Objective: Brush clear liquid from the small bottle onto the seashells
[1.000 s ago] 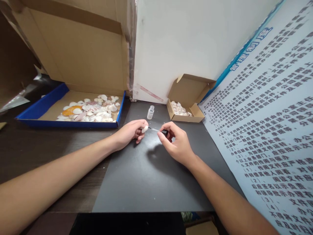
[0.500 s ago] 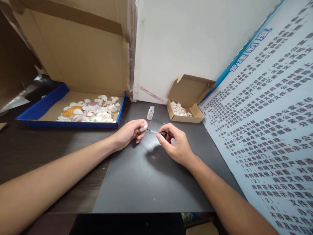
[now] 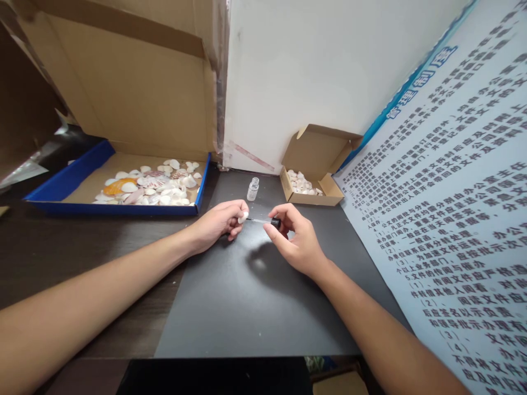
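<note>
So the person's left hand (image 3: 218, 222) is resting on the black mat (image 3: 247, 296), fingers curled in and pinching a small white shell (image 3: 242, 218) between thumb and fingertips, right out at the tip of the hand. The right hand (image 3: 297, 241) is just beside it, thumb and forefinger closed on the black cap (image 3: 275, 223) of a little brush (image 3: 260, 220), the rest of the fingers loosely bent. The thin brush stem runs almost level from the cap over to the shell, and its tip looks like it's touching the shell, though it's too small to say for sure. Both hands sit near the far edge of the mat, close together but not touching each other. Just behind them stands a tiny clear bottle (image 3: 252, 189), upright, with no cap on. To the right of the bottle there's a small cardboard box (image 3: 317, 159) with its lid flipped up and a pile of pale shells inside. Over on the left is a bigger flat tray (image 3: 66, 184) with blue edges and a cardboard floor, holding a scatter of white and pinkish shells plus one orange one (image 3: 115, 187), with a tall cardboard flap standing behind it. A big printed poster (image 3: 448, 208) leans along the right side, well apart from the hands.
</note>
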Action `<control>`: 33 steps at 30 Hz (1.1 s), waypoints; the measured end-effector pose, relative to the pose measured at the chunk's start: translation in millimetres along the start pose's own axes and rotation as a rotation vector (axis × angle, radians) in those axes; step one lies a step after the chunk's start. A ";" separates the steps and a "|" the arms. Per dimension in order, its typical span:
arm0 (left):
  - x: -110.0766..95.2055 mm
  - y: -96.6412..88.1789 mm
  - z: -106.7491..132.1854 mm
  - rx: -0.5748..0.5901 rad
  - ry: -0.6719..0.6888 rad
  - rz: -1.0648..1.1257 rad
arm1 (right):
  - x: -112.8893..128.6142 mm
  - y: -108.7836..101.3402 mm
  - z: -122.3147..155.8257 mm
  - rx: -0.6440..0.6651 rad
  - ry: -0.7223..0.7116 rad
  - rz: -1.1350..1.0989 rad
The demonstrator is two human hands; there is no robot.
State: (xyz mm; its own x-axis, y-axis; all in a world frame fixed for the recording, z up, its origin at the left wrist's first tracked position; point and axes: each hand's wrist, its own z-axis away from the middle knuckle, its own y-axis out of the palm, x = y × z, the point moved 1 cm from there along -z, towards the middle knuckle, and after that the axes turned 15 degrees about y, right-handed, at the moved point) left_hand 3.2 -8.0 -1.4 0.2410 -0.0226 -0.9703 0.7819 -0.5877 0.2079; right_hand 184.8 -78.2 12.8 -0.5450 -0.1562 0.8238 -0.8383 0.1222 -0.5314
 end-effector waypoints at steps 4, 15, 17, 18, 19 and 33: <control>0.3 0.2 0.4 0.013 0.015 -0.010 | 0.7 1.2 0.5 0.022 0.003 -0.052; -1.4 -0.7 1.9 0.055 0.016 0.042 | -0.2 0.4 -0.7 0.009 0.024 -0.065; -1.8 -0.5 2.2 0.057 0.016 0.045 | -0.4 0.2 -1.3 -0.018 0.037 -0.045; -2.0 -0.3 2.3 0.057 0.015 0.044 | -0.5 -0.1 -1.5 -0.032 0.040 -0.044; -2.1 -0.1 2.4 0.057 0.016 0.042 | -0.5 -0.3 -1.6 -0.034 0.037 -0.051; -3.0 2.1 2.2 0.045 0.012 0.020 | -2.2 -0.6 -0.7 0.037 0.041 -0.073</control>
State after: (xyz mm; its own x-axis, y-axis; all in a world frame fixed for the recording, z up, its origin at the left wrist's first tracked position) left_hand 2.8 -11.0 1.7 0.2638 -0.0254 -0.9643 0.7502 -0.6229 0.2216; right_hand 186.5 -77.2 11.4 -0.4816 -0.1228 0.8678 -0.8764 0.0755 -0.4757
